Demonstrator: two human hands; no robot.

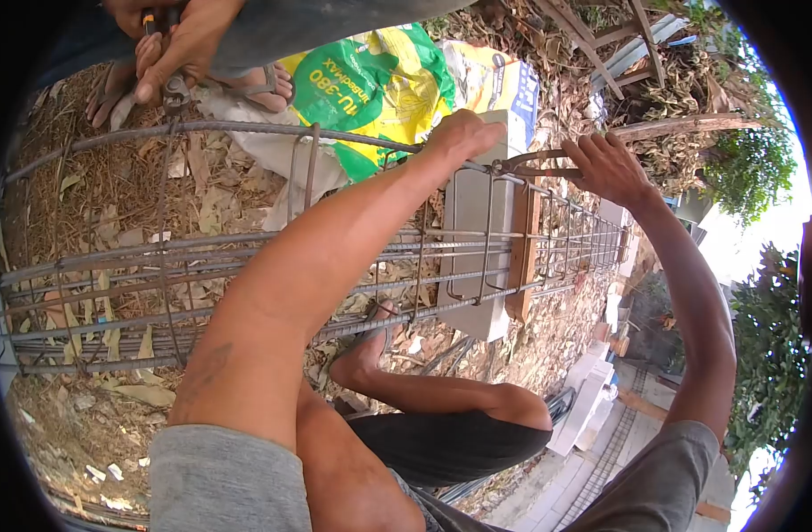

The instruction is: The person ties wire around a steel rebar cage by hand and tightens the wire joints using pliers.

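My left hand (463, 138) is closed at the top bar of a rebar cage (370, 290), its fingers partly hidden behind the hand. A little to the right, my right hand (606, 168) is wrapped around the handles of metal pincers (537, 164). The pincers' jaws meet the top bar where a stirrup crosses it, close beside my left hand. Long ribbed bars and thin square stirrups make up the cage, which runs across the view from left to right.
A co-worker's hands (180, 44) hold a tool at the upper left, with sandalled feet below. A pale block (477, 230) and a wooden piece (524, 253) sit under the cage. Behind lies a green and yellow sack (379, 80). Dry leaves cover the ground; planks (681, 127) lie at upper right.
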